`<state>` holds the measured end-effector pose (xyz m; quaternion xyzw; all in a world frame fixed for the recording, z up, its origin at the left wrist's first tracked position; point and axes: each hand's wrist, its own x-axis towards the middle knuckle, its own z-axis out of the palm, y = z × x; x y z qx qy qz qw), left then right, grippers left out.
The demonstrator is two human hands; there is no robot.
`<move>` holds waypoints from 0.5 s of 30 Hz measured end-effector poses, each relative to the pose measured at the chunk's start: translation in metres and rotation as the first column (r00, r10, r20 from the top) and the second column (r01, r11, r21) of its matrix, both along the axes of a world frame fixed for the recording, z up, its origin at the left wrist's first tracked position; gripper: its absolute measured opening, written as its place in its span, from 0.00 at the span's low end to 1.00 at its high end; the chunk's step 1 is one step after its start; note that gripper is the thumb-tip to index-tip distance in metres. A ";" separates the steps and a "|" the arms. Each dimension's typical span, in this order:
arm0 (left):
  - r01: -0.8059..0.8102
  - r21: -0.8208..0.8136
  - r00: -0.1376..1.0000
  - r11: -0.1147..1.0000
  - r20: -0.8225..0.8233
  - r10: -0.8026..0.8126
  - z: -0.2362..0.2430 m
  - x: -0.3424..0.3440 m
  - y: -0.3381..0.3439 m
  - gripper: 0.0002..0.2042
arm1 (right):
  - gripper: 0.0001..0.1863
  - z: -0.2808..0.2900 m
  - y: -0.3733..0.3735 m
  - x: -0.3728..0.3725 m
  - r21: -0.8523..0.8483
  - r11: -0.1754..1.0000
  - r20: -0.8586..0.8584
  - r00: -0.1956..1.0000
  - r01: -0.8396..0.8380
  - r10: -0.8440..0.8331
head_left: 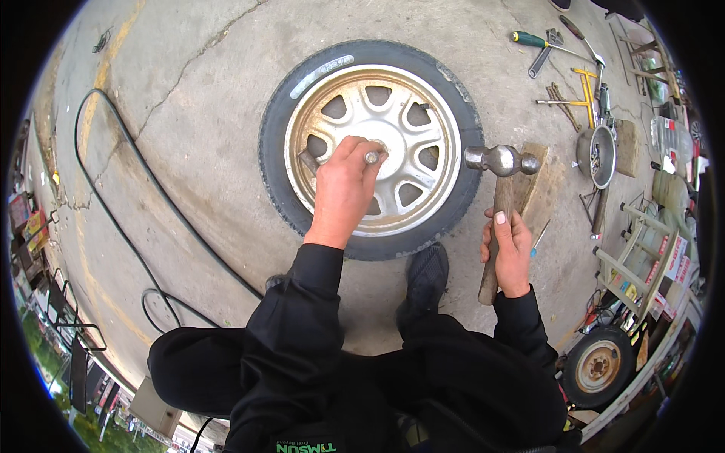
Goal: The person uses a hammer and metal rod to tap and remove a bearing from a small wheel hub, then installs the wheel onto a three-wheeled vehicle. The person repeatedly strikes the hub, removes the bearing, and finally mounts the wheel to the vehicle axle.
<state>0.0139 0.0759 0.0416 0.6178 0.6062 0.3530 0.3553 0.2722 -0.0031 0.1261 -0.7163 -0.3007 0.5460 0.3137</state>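
A tire on a spotted silver steel wheel lies flat on the concrete floor before me. My left hand is closed on a metal punch over the wheel's hub; the punch's lower end is hidden, and a dark metal piece shows left of my fingers. My right hand grips the wooden handle of a ball-peen hammer, whose head hangs at the tire's right edge, above a wooden block.
A black hose loops at left. At right lie screwdrivers, wrenches, a yellow T-handled tool and a metal pan, beside a step stand. A rusty spare wheel is at lower right. My feet border the tire.
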 end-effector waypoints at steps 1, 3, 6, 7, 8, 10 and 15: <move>-0.009 0.011 1.000 1.000 -0.003 0.009 -0.002 0.001 -0.001 0.06 | 0.22 0.007 0.005 -0.004 -0.005 1.000 -0.024 0.999 -0.029 0.029; -0.030 0.018 1.000 0.999 0.002 0.030 -0.005 0.002 -0.004 0.06 | 0.23 0.023 0.017 -0.013 -0.029 0.996 -0.115 0.990 -0.085 0.081; -0.065 0.045 0.997 0.997 0.032 0.064 -0.010 0.003 -0.005 0.05 | 0.23 0.049 0.039 -0.027 -0.055 0.982 -0.273 0.949 -0.181 0.160; -0.074 0.066 0.997 0.995 0.041 0.071 -0.011 0.004 -0.005 0.04 | 0.23 0.056 0.046 -0.030 -0.061 0.974 -0.303 0.934 -0.217 0.189; -0.083 0.077 0.996 0.994 0.051 0.079 -0.012 0.005 -0.006 0.04 | 0.23 0.060 0.054 -0.034 -0.032 0.962 -0.364 0.900 -0.270 0.241; -0.095 0.092 0.995 0.991 0.050 0.090 -0.013 0.005 -0.007 0.04 | 0.23 0.063 0.069 -0.040 -0.065 0.926 -0.278 0.898 -0.373 0.342; -0.073 0.101 0.996 0.992 -0.035 0.076 -0.015 0.006 -0.009 0.04 | 0.23 0.072 0.104 -0.053 -0.140 0.767 -0.199 0.777 -0.626 0.597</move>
